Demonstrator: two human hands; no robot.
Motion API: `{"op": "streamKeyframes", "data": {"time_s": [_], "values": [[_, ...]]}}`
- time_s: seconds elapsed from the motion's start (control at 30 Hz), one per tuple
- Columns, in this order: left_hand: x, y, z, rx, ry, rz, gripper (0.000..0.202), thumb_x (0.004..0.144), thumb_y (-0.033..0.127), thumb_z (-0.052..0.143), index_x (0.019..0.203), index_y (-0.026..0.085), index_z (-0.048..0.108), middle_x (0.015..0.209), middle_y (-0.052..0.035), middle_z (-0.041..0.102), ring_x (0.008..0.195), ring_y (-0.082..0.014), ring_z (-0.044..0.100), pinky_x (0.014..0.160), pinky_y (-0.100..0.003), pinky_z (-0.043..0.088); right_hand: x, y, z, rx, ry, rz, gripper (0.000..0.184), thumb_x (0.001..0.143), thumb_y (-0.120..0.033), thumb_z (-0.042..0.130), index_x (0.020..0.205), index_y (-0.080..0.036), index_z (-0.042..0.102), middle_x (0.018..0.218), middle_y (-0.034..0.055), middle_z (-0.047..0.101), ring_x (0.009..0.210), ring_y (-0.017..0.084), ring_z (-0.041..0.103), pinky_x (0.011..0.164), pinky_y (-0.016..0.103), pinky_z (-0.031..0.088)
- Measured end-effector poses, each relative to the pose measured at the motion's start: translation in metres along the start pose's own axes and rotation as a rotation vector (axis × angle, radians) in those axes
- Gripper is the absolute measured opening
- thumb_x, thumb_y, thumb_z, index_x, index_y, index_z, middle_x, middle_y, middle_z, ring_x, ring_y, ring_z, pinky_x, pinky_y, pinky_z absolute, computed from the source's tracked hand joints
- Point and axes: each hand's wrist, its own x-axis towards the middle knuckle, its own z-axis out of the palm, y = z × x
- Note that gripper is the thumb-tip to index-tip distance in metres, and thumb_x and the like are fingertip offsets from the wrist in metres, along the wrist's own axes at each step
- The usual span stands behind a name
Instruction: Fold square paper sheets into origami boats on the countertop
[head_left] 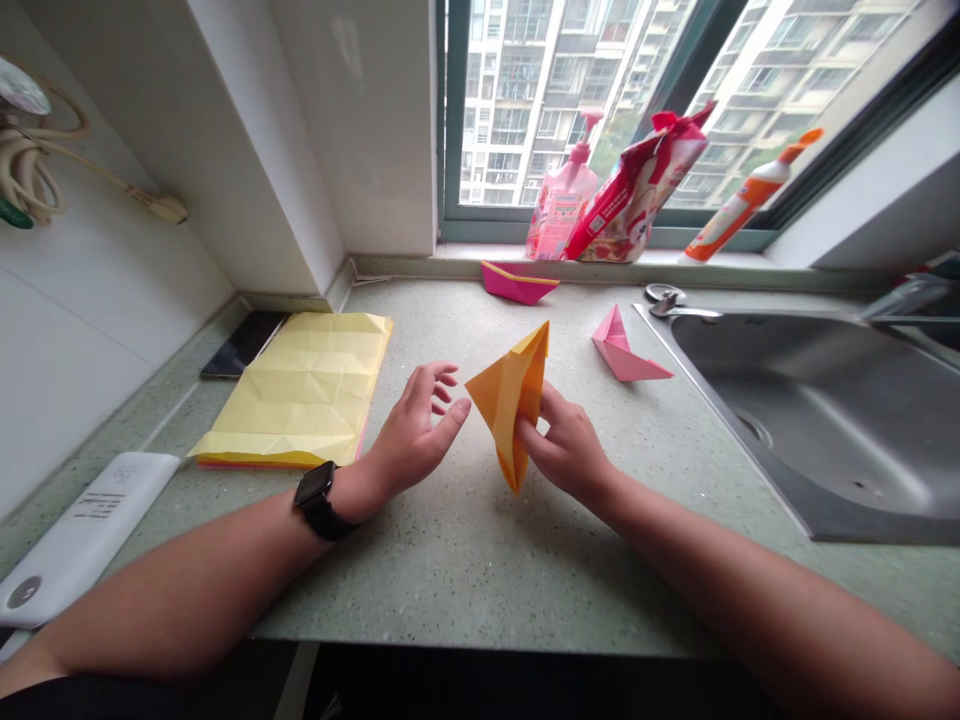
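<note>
An orange folded paper boat [506, 395] is held up over the counter by my right hand [568, 440]. The thumb is tucked inside the boat's opening and the fingers are behind it. My left hand [420, 425], with a black watch on its wrist, hovers just left of the boat's pointed corner; its fingers are apart and curved, with nothing in them. On the counter behind, a magenta paper boat [517, 287] lies by the window ledge, and a pink paper boat [624, 352] with a pointed peak rests near the sink.
Creased yellow paper sheets [307, 385] lie stacked at left, partly over a dark flat object [240, 345]. A white power bank [82, 535] is nearer me. The steel sink [772, 490] borders the right. A pump bottle [559, 205], red bag [637, 190] and orange-white bottle [742, 205] stand on the sill.
</note>
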Motion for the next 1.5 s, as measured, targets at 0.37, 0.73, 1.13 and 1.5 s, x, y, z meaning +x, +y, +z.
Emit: {"op": "streamKeyframes", "data": {"time_s": [0.37, 0.73, 1.13, 1.5], "values": [[0.015, -0.006, -0.006, -0.544, -0.238, -0.277, 0.029, 0.104, 0.046, 0.078, 0.109, 0.019, 0.069, 0.103, -0.0044, 0.075, 0.084, -0.0155, 0.070, 0.084, -0.032, 0.061, 0.002, 0.017, -0.001, 0.493, -0.169, 0.023, 0.032, 0.106, -0.051, 0.068, 0.127, -0.026, 0.073, 0.117, 0.0084, 0.083, 0.101, 0.027, 0.079, 0.087, 0.043, 0.066], [0.000, -0.005, -0.005, -0.068, -0.300, 0.248, 0.050, 0.105, 0.034, 0.081, 0.151, 0.024, 0.065, 0.129, -0.0104, 0.079, 0.108, -0.0218, 0.076, 0.100, -0.038, 0.064, 0.003, 0.018, -0.002, 0.483, -0.160, 0.202, 0.065, 0.082, -0.047, 0.093, 0.136, -0.027, 0.064, 0.117, 0.0087, 0.084, 0.101, 0.030, 0.081, 0.089, 0.045, 0.067], [0.011, -0.009, -0.014, -0.318, -0.217, -0.075, 0.043, 0.100, 0.052, 0.086, 0.130, 0.022, 0.079, 0.122, -0.0095, 0.084, 0.107, -0.0242, 0.080, 0.099, -0.038, 0.065, 0.008, 0.014, -0.009, 0.752, -0.163, 0.167, 0.054, 0.100, -0.068, 0.072, 0.140, -0.032, 0.061, 0.126, 0.0086, 0.077, 0.117, 0.030, 0.076, 0.098, 0.051, 0.066], [0.015, -0.010, -0.013, -0.545, -0.125, -0.335, 0.053, 0.089, 0.067, 0.092, 0.112, 0.020, 0.083, 0.115, -0.0085, 0.081, 0.104, -0.0232, 0.074, 0.089, -0.033, 0.063, 0.002, 0.035, -0.014, 0.552, -0.259, 0.053, 0.142, 0.072, -0.082, 0.094, 0.182, -0.044, 0.013, 0.162, 0.0178, 0.053, 0.147, 0.044, 0.060, 0.111, 0.066, 0.060]]}}
